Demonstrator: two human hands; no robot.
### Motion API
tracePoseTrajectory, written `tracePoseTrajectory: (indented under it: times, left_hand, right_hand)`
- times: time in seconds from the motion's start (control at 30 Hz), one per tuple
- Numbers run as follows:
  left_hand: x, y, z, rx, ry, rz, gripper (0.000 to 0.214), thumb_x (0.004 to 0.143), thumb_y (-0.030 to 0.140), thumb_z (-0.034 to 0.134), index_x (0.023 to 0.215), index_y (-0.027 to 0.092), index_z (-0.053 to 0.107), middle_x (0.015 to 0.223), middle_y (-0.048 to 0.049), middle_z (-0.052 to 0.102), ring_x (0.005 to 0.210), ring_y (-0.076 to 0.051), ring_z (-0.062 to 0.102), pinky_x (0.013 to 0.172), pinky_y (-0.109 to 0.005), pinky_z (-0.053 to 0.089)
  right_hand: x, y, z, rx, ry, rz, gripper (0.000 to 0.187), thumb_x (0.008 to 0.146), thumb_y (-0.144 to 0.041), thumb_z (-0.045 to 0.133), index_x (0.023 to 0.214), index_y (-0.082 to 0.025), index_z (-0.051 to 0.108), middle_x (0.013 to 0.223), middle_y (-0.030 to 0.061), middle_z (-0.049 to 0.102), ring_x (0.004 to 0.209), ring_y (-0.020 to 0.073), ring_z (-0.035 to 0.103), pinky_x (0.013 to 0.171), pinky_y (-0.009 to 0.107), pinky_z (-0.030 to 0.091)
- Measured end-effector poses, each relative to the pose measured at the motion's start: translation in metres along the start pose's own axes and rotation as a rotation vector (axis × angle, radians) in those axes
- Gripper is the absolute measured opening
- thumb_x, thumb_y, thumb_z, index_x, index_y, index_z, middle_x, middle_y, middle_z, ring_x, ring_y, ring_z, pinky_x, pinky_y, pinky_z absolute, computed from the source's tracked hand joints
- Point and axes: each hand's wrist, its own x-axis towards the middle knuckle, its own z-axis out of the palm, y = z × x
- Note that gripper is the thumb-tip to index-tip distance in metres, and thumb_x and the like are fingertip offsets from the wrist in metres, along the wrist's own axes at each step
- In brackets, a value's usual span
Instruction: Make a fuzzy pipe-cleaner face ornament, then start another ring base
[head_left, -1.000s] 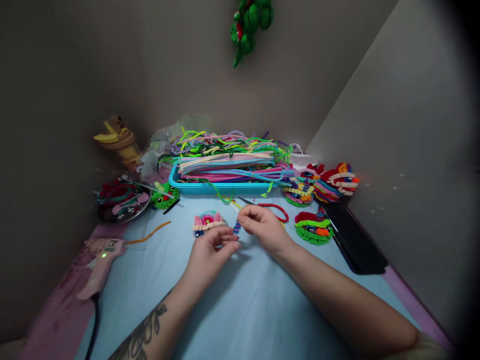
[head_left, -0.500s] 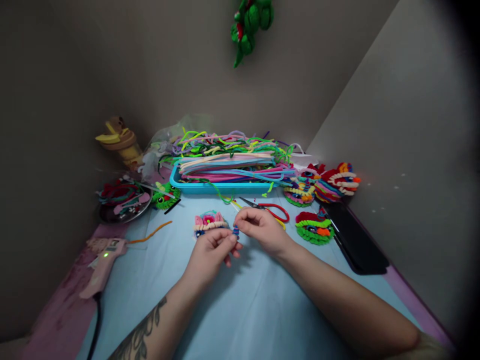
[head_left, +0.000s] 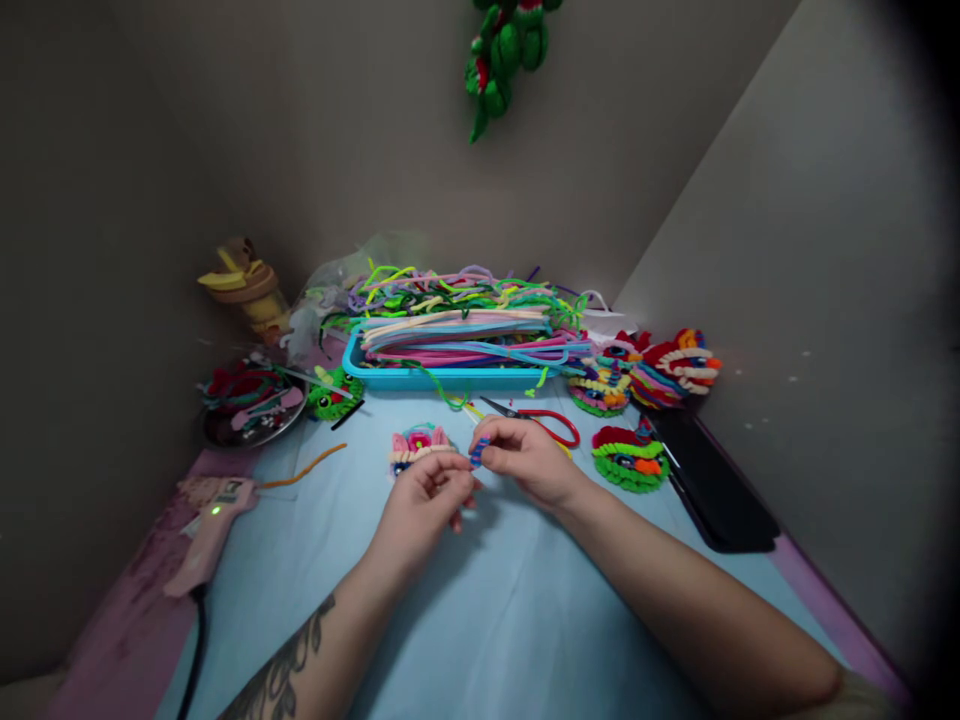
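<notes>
A small blue-and-pink twisted piece of pipe cleaner (head_left: 478,453) is held up over the middle of the table. My right hand (head_left: 529,462) pinches it between thumb and fingers. From the lower left, my left hand (head_left: 429,492) has its fingertips closed at the piece's lower end. Partly hidden behind my left hand lies a fuzzy pipe-cleaner face with pink ears (head_left: 418,442). Just beyond my right hand are scissors with red handles (head_left: 551,420), partly covered by that hand.
A blue tray (head_left: 457,378) heaped with pipe cleaners stands at the back. Leftward are a pink glue gun (head_left: 217,530), an orange pipe cleaner (head_left: 307,467) and a metal bowl (head_left: 259,432). Rightward lie a green fuzzy face (head_left: 630,468) and a black flat object (head_left: 712,490).
The twisted piece has shifted slightly up and right, toward my right hand's fingers, and its pink strands now show. Both hands stay nearly in place.
</notes>
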Motion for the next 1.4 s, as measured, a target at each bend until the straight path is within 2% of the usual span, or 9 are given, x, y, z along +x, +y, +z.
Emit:
tracePoseTrajectory:
  times: [0.2,0.33,0.67,0.9,1.07,1.17,1.27,1.33,1.4]
  left_hand:
    - [-0.004,-0.003,-0.001,0.212,0.197,0.214,0.019,0.071,0.031,0.070,0.080,0.019,0.058,0.076,-0.0008,0.059,0.061,-0.011,0.053,0.048,-0.020,0.042]
    - [-0.006,-0.003,-0.001,0.250,0.233,0.261,0.017,0.073,0.030,0.069,0.078,0.020,0.056,0.079,-0.0014,0.060,0.069,-0.014,0.056,0.054,-0.022,0.043]
    - [-0.001,-0.003,-0.005,0.220,0.217,0.240,0.020,0.071,0.029,0.071,0.080,0.019,0.056,0.079,-0.0012,0.062,0.070,-0.014,0.059,0.055,-0.021,0.043]
    - [0.003,0.001,-0.005,-0.135,-0.009,0.076,0.036,0.064,0.031,0.078,0.089,0.017,0.055,0.073,-0.0013,0.067,0.064,-0.014,0.062,0.048,-0.019,0.043]
    - [-0.004,0.001,-0.003,-0.271,-0.028,0.060,0.035,0.067,0.030,0.077,0.089,0.016,0.054,0.063,0.0025,0.064,0.057,-0.010,0.061,0.044,-0.014,0.039]
    - [-0.003,0.001,-0.001,-0.296,-0.014,0.049,0.035,0.066,0.030,0.078,0.086,0.015,0.054,0.067,0.0010,0.066,0.057,-0.009,0.061,0.043,-0.013,0.038]
    - [-0.006,0.001,0.003,-0.281,-0.024,0.051,0.035,0.066,0.031,0.078,0.088,0.016,0.054,0.070,-0.0001,0.067,0.062,-0.011,0.064,0.044,-0.014,0.039]
    - [-0.017,0.005,0.001,-0.226,-0.029,0.043,0.039,0.066,0.032,0.077,0.095,0.017,0.056,0.080,-0.0028,0.070,0.068,-0.014,0.067,0.048,-0.017,0.043]
    - [-0.036,0.012,-0.010,-0.085,-0.015,0.031,0.044,0.067,0.033,0.075,0.105,0.019,0.057,0.104,-0.0086,0.069,0.077,-0.018,0.068,0.055,-0.022,0.049]
  right_hand:
    - [-0.006,-0.004,0.015,0.100,0.012,0.087,0.034,0.064,-0.046,0.077,0.067,-0.016,0.061,0.066,-0.0018,0.052,0.057,0.0093,0.042,0.052,0.022,0.032]
    - [-0.009,-0.006,0.022,0.105,-0.012,0.086,0.033,0.066,-0.046,0.075,0.068,-0.016,0.061,0.067,-0.0022,0.050,0.058,0.0092,0.041,0.052,0.023,0.031]
    - [-0.008,-0.004,0.015,-0.027,-0.013,-0.023,0.027,0.071,-0.043,0.073,0.072,-0.017,0.064,0.074,-0.0004,0.054,0.069,0.0128,0.050,0.064,0.026,0.038]
    - [-0.007,-0.015,0.004,-0.276,-0.018,-0.171,0.021,0.075,-0.039,0.070,0.077,-0.019,0.067,0.081,0.0029,0.053,0.077,0.0156,0.052,0.065,0.028,0.041]
    - [-0.008,-0.013,0.005,-0.318,-0.059,-0.168,0.026,0.076,-0.044,0.068,0.085,-0.020,0.068,0.087,0.0039,0.052,0.076,0.0151,0.050,0.061,0.027,0.041]
    - [-0.008,-0.016,0.005,-0.337,-0.044,-0.198,0.023,0.077,-0.041,0.067,0.089,-0.021,0.068,0.088,0.0042,0.052,0.080,0.0162,0.051,0.065,0.028,0.041]
    - [-0.010,-0.020,0.006,-0.370,-0.022,-0.218,0.016,0.079,-0.036,0.066,0.078,-0.020,0.067,0.085,0.0032,0.050,0.081,0.0165,0.051,0.067,0.028,0.040]
    - [-0.012,-0.022,0.005,-0.381,-0.006,-0.223,0.014,0.079,-0.033,0.065,0.074,-0.020,0.065,0.083,0.0029,0.050,0.080,0.0164,0.051,0.069,0.029,0.040]
    - [-0.013,-0.024,0.001,-0.376,0.025,-0.232,0.014,0.080,-0.032,0.064,0.074,-0.020,0.065,0.082,0.0028,0.051,0.079,0.0167,0.051,0.070,0.029,0.040]
